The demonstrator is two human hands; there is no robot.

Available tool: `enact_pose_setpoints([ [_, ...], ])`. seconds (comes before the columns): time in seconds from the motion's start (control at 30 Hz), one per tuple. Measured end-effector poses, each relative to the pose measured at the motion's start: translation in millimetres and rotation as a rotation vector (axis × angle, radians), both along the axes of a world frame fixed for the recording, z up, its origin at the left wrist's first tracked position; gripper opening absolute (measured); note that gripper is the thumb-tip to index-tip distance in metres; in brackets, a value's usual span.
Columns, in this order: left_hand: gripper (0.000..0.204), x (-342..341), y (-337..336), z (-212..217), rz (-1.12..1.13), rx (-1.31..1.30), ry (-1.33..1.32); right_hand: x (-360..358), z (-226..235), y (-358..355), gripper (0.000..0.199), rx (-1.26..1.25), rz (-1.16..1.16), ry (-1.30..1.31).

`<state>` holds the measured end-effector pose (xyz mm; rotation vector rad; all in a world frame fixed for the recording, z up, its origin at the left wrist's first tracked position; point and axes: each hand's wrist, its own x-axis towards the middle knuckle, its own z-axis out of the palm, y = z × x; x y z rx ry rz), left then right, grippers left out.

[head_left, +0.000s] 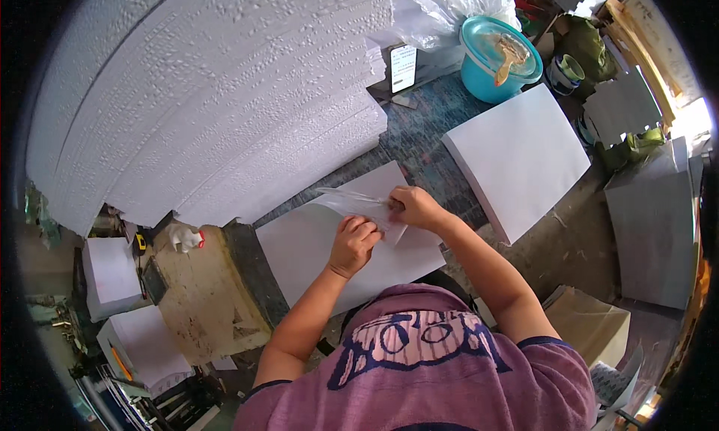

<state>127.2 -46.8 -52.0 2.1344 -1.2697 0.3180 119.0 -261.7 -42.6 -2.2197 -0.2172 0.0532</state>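
Note:
A thin, crumpled, see-through plastic film or bag [341, 201] lies over white paper sheets [299, 244] on the table in front of me. My left hand [355, 245] is closed, its curled fingers gripping the lower part of the plastic. Just to the right and a little farther off, my right hand [416, 206] pinches the plastic's right end. The plastic bunches up between the two hands. My fingers partly hide where each one grips, and how many sheets lie beneath cannot be made out.
Tall piles of white embossed sheets [247, 79] rise at the left and back. A thick stack of white paper [520, 158] sits at the right. Behind it stands a turquoise bucket [490, 83] with a brush [509, 60] on its lid. A phone [403, 68] leans upright near the piles.

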Motion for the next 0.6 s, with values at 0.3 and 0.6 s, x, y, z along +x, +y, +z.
enact_pose_setpoints([
  [0.3,0.017,84,-43,7,0.021,0.141,0.381,-2,43,8,0.015,0.097,-0.347,-0.130],
  [0.6,0.015,88,-69,-11,0.097,0.173,0.454,-16,23,-32,0.020,0.044,-0.469,-0.084],
])
